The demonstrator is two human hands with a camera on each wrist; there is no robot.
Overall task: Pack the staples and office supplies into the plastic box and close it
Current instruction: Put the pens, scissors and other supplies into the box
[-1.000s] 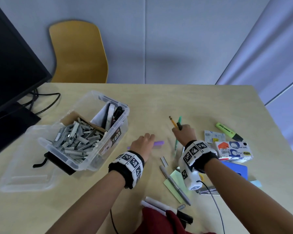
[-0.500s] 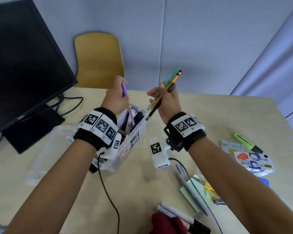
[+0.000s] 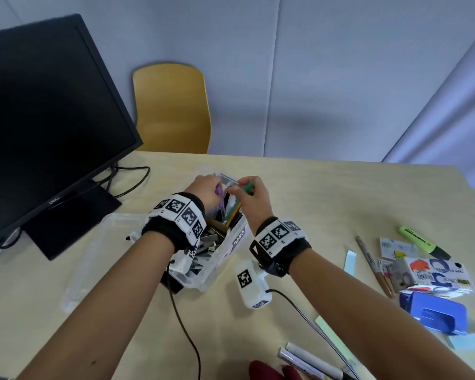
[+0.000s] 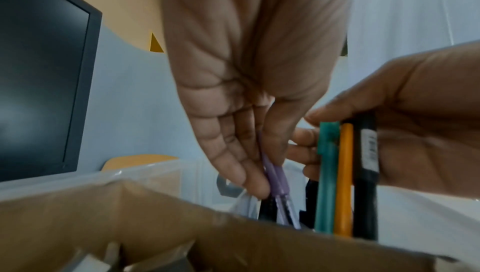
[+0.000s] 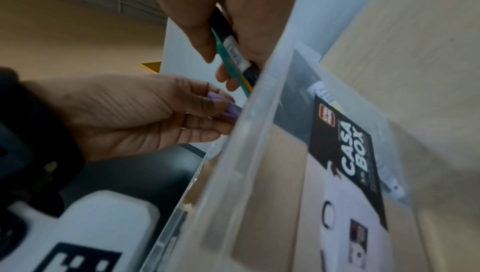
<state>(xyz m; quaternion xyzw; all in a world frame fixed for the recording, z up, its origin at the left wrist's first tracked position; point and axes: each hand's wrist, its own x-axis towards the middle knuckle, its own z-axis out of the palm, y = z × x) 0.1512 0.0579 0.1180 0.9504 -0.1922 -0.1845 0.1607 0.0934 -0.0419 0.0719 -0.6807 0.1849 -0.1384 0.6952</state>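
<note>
Two hands over the plastic box, each mid-insertion. Left hand pinching a purple pen between thumb and fingertips, point down, close against the right hand's bundle. Right hand wrapped round three at once — a teal pen, an orange pencil and a black marker — bunched parallel and near upright, lower ends already below the rim. Held vertical, presumably, because the far end of the box serves as the slot for long things; laid flat, likely to foul the staples.

Staples heaped loose in the near part of the box, behind a brown cardboard flap. Clear lid flat on the worktop just left of the box, off and out of the way until the filling ends.

Much left outside, well to the right: green highlighter, printed carton, blue hole punch, a pen, sticky notes — and more markers at the near edge. Task judged roughly midway; closing not yet in reach.
</note>
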